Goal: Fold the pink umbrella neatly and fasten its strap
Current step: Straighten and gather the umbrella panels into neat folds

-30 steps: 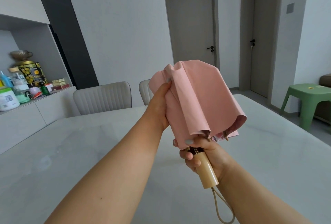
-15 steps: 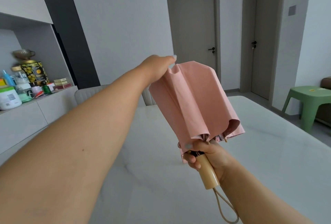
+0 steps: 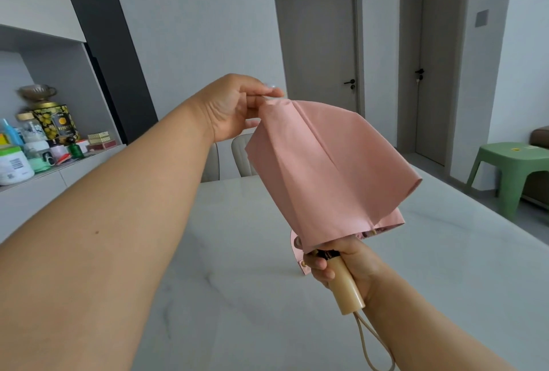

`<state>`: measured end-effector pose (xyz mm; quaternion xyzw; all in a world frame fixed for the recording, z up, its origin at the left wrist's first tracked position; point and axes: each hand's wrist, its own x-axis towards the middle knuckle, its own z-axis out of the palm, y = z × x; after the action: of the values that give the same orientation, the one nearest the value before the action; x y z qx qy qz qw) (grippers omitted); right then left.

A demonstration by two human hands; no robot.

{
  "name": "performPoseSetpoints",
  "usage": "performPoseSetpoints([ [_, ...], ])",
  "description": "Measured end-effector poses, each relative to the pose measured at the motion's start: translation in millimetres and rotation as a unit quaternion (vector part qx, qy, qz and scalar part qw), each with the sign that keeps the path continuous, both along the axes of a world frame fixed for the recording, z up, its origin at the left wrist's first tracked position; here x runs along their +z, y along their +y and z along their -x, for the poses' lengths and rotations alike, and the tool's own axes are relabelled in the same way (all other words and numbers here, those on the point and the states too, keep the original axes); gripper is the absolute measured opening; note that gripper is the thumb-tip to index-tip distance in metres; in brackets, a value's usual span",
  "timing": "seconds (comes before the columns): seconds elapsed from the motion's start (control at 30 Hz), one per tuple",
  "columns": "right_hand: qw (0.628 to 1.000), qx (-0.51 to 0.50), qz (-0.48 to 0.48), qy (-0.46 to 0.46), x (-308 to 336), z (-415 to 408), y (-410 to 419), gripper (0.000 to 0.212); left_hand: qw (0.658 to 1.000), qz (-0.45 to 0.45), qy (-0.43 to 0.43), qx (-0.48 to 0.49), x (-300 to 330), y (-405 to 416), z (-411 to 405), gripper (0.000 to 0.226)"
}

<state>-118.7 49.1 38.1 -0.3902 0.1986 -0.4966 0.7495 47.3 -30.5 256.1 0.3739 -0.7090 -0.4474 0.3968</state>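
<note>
- The right hand curls its fingers round the cream handle of the pink umbrella, holding it up above the pale marble table.
- The canopy rises from that grip, up and slightly left, its loose folds flaring just above the knuckles.
- The left hand pinches the top edge of the canopy between thumb and fingertips, at the end farthest from the handle.
- The strap hangs loose and unfastened, just left of the right hand.
- A wrist cord loops down from the handle's base.
</note>
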Motion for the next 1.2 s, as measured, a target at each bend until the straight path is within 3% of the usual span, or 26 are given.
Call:
performPoseSetpoints([
  [0.07, 1.000, -0.007, 0.009, 0.004, 1, 1, 0, 0.047, 0.999, 0.013, -0.032, 0.031, 2, 0, -1, 0.013],
  [0.17, 1.000, 0.002, 0.016, 0.026, 3, 2, 3, 0.032, 0.962, 0.072, -0.232, 0.127, 2, 5, 4, 0.018],
  [0.2, 0.999, 0.005, 0.013, 0.032, 3, 2, 3, 0.027, 0.952, 0.070, -0.260, 0.142, 3, 8, 6, 0.013],
  [0.27, 0.999, 0.005, 0.007, 0.043, 1, 1, 3, 0.024, 0.963, 0.055, -0.232, 0.126, 5, 9, 9, 0.010],
  [0.33, 0.999, 0.001, 0.010, 0.047, -4, -1, 0, 0.037, 0.988, 0.025, -0.149, 0.042, 7, 10, 10, 0.010],
  [0.4, 0.999, 0.002, 0.014, 0.049, -4, -3, 1, 0.050, 0.992, 0.008, -0.120, -0.023, 8, 10, 7, 0.017],
  [0.53, 0.999, 0.025, 0.008, 0.048, 0, -1, 3, 0.035, 0.964, 0.035, -0.261, -0.029, 6, 9, 6, 0.042],
  [0.57, 0.999, 0.029, 0.006, 0.030, 0, 0, 3, 0.036, 0.968, 0.037, -0.245, -0.034, 7, 8, 4, 0.046],
  [0.7, 0.999, 0.014, 0.029, 0.020, -1, 1, 0, 0.041, 0.998, -0.025, -0.024, -0.047, 15, 3, -8, 0.044],
  [0.73, 0.999, 0.015, 0.030, 0.020, -2, 2, 0, 0.046, 0.999, -0.024, -0.026, -0.019, 16, 2, -9, 0.038],
  [0.83, 0.999, 0.022, 0.022, 0.007, -1, 3, 0, 0.068, 0.982, 0.052, -0.159, 0.087, 13, 7, -4, 0.019],
  [0.9, 1.000, 0.010, 0.011, 0.012, -1, 3, 0, 0.062, 0.970, 0.093, -0.195, 0.114, 11, 9, 0, 0.010],
  [1.03, 1.000, 0.004, 0.003, -0.009, 0, 2, 0, 0.051, 0.978, 0.092, -0.135, 0.130, 6, 5, -4, 0.029],
  [1.2, 0.999, -0.040, -0.003, 0.021, -1, -2, 0, 0.025, 0.961, 0.097, -0.189, 0.176, -5, 7, 0, 0.008],
])
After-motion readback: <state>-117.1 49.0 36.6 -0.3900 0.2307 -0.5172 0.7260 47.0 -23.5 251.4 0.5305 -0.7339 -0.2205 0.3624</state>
